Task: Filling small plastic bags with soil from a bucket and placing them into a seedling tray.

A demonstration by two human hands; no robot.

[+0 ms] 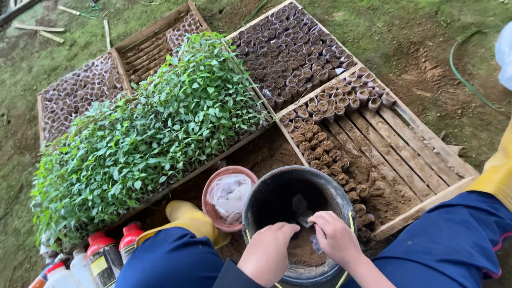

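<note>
Black bucket (pixel 266 200), round, part-filled with brown soil (pixel 301 248); set on bare earth between knees in blue trousers (pixel 448 240). Left hand (pixel 266 253) inside rim, fingers curled down into soil; contents of grasp not discernible. Right hand (pixel 335 237) alongside, pinching small clear plastic bag (pixel 302 209) held over soil. Pink bowl (pixel 226 196) with crumpled plastic, just left of bucket. Wooden tray (pixel 405 154) of soil-filled pots beyond. Green seedlings (pixel 149 133) in neighbouring tray. Red-capped bottles (pixel 109 250) at lower left.
</note>
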